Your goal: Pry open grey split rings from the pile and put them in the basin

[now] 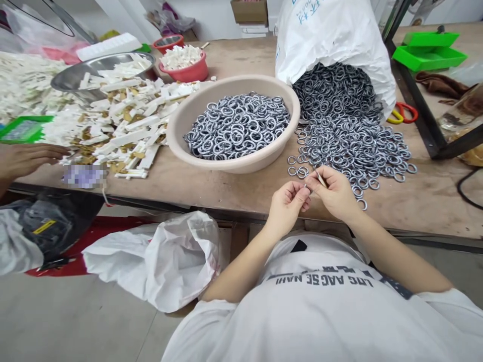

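Close together above the table's front edge, my left hand and my right hand are both closed, fingertips almost meeting. Pinched in my left fingers is what looks like a grey ring, mostly hidden. A thin, light-coloured pointed tool sticks up from my right fingers; its exact kind is not clear. Just beyond lies a spread of loose grey rings, spilling from a tipped white sack. To the left stands a beige basin heaped with similar rings.
White plastic strips and a steel bowl cover the left, near a co-worker's hand. Red bowls stand behind. Scissors and a dark metal frame are right. A white bag hangs below the table edge.
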`<action>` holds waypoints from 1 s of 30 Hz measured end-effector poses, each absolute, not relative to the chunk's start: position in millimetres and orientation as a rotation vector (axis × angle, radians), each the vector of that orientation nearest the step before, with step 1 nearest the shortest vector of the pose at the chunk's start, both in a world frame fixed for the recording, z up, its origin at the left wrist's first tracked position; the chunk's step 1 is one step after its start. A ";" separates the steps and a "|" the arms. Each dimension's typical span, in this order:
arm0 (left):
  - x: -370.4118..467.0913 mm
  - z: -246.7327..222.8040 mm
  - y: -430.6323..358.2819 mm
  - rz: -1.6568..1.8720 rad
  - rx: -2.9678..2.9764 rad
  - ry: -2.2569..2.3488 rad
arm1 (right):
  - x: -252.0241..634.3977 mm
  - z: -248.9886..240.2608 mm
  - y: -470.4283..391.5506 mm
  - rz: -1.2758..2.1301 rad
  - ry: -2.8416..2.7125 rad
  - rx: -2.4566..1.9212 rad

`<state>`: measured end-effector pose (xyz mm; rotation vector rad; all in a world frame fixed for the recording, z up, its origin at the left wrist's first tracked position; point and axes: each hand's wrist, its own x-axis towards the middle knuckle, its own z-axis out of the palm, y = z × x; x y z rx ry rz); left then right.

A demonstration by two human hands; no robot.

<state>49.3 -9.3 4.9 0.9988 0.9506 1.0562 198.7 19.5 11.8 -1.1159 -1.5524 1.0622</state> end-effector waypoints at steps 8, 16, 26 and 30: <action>52.5 8.0 -15.0 1.126 0.812 0.929 | 200.0 24.8 8.2 1.224 -1.446 -0.993; 58.6 7.3 -15.5 1.255 0.776 0.904 | 188.3 18.6 -5.8 1.235 -1.539 -0.924; 60.0 1.7 -22.0 1.214 0.834 0.752 | 197.1 20.1 6.3 1.158 -1.604 -0.888; 59.1 6.6 -22.2 1.227 0.752 0.749 | 207.7 24.1 -4.6 0.716 -1.985 -1.003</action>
